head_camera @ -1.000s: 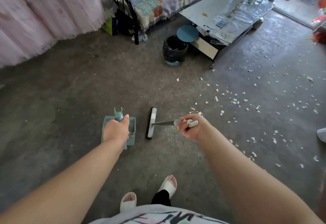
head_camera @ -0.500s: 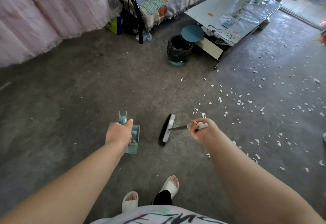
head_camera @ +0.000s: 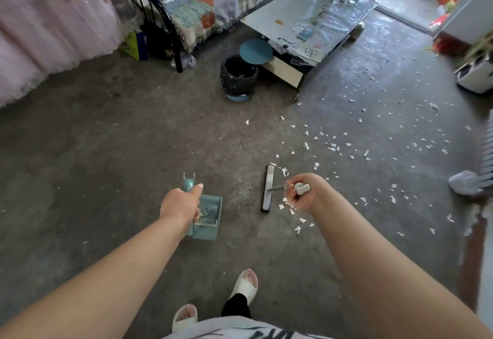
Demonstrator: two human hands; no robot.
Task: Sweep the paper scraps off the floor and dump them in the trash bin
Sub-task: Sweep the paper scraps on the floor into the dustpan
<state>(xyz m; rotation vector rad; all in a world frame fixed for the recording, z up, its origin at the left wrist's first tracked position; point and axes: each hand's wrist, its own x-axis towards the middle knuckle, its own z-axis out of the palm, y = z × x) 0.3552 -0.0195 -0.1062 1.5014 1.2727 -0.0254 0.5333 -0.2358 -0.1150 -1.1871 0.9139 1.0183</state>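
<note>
The left hand [head_camera: 181, 205], arm outstretched, gripped the teal dustpan's handle [head_camera: 188, 184]. The right hand [head_camera: 302, 192] curled round the broom's handle [head_camera: 300, 188], its head [head_camera: 267, 188] beside paper scraps [head_camera: 286, 206].

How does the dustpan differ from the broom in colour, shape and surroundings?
The dustpan is blue-green; the broom is mostly white. The dustpan is an open tray; the broom ends in a long narrow bar. Paper scraps lie right beside the broom, but hardly any near the dustpan. Both are held by a handle: the dustpan in the left hand, the broom in the right hand.
</note>
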